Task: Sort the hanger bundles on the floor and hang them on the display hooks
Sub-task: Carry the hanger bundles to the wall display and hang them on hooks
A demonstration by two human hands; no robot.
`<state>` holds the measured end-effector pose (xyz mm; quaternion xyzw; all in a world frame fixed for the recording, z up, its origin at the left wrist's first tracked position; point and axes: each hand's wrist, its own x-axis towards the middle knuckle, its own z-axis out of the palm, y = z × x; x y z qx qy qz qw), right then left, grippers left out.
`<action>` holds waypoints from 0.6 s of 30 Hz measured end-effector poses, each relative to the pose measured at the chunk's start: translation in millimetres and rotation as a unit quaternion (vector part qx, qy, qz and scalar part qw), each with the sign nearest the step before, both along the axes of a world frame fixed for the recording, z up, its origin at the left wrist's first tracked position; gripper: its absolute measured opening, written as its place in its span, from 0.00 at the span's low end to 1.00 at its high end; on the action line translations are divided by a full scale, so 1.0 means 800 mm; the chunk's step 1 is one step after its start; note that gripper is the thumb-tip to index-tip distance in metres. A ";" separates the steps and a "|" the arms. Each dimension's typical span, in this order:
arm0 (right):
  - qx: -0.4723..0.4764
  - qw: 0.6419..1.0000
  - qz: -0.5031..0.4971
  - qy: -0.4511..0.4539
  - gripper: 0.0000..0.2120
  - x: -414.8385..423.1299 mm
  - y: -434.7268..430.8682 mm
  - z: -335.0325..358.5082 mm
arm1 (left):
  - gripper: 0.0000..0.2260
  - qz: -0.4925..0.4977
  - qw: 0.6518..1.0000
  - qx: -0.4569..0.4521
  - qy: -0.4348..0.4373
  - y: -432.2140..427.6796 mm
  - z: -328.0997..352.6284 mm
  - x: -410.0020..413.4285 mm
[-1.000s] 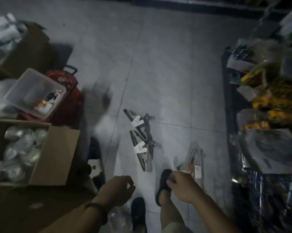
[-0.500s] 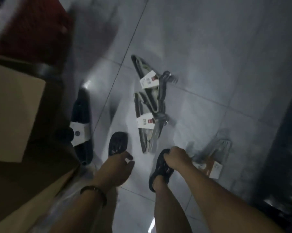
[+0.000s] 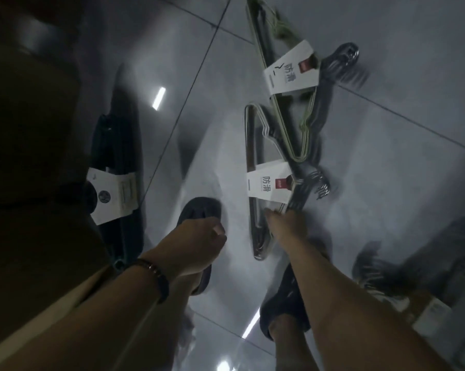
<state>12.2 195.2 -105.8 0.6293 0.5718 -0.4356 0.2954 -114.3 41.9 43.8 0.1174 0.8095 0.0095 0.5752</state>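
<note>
Two hanger bundles lie crossed on the grey tiled floor: a green one [image 3: 282, 108] with a white label further off, and a grey one [image 3: 255, 188] with a white label nearer me. My right hand [image 3: 281, 223] reaches down to the grey bundle and touches it just below the label. Blur hides whether the fingers close round it. My left hand [image 3: 199, 241], with a bracelet at the wrist, hangs loosely curled above my left slipper and holds nothing. A dark teal bundle [image 3: 119, 145] with a white label lies at the left.
Another hanger bundle [image 3: 378, 277] with a brown card label lies blurred at the lower right. A cardboard box [image 3: 30, 124] stands dark along the left edge. My feet in dark slippers [image 3: 285, 303] stand between the bundles. Open tiles stretch to the upper right.
I have bent lower, so the bundles look larger and closer. My right hand moved forward from above my right slipper to the grey bundle. My left hand stayed loosely curled.
</note>
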 end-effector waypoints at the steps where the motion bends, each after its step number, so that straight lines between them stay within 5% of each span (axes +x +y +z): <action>1: 0.034 0.999 -0.013 0.004 0.23 -0.005 -0.006 -0.007 | 0.12 0.004 1.000 -0.001 0.001 0.001 -0.007 0.000; 4: 0.091 0.995 -0.040 0.014 0.18 -0.023 -0.014 -0.008 | 0.13 -0.014 1.000 0.004 -0.007 0.004 -0.018 0.009; 12: -0.001 0.998 -0.002 0.060 0.07 0.002 0.009 0.052 | 0.16 0.045 0.997 0.052 0.033 0.022 0.005 -0.002; 15: -0.041 0.996 -0.001 0.079 0.09 0.022 0.023 0.124 | 0.17 0.130 0.988 0.056 0.058 0.036 0.039 -0.007; 18: -0.017 0.994 0.018 0.109 0.14 0.052 0.038 0.209 | 0.32 0.318 0.945 0.077 0.020 0.063 0.092 -0.004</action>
